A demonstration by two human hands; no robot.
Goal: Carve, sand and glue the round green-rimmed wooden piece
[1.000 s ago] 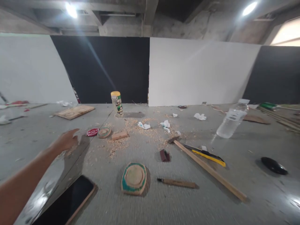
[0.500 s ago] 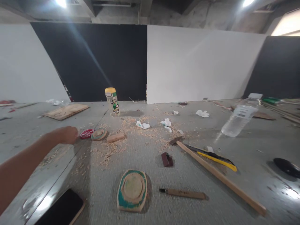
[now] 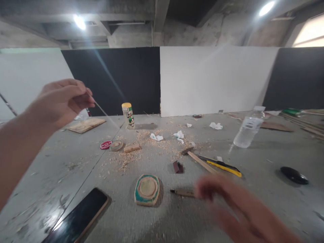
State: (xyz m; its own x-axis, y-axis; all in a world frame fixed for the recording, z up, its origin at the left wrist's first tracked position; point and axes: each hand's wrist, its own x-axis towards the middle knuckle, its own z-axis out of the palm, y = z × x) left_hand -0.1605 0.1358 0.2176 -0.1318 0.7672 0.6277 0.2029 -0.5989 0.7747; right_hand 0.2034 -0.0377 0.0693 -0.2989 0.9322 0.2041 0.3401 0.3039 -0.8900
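Observation:
My left hand (image 3: 68, 98) is raised above the left side of the table, fingertips pinched on a thin pale strip (image 3: 105, 112) that slants down to the right. Its exact kind I cannot make out. At lower right, my right hand (image 3: 222, 202) is blurred, its thumb and fingers apart with nothing visible between them. It covers part of a wooden-handled carving chisel (image 3: 183, 192) and of the hammer's handle (image 3: 198, 161). Left of that hand lies a carved wooden piece (image 3: 147, 189) with a teal border. A dark red folded piece (image 3: 178, 167) lies beyond the chisel.
A phone (image 3: 79, 214) lies at front left. Farther back are a red round lid (image 3: 105, 145), a round carved disc (image 3: 116, 145), a wood block (image 3: 132, 147), shavings and a yellow-capped bottle (image 3: 128, 116). To the right are a yellow cutter (image 3: 224, 167), water bottle (image 3: 248, 130) and black mouse (image 3: 294, 175).
My left hand has risen from the table beside the red lid and now shows a thin strip in its fingertips. My right hand has come into view at lower right. The view has tilted up.

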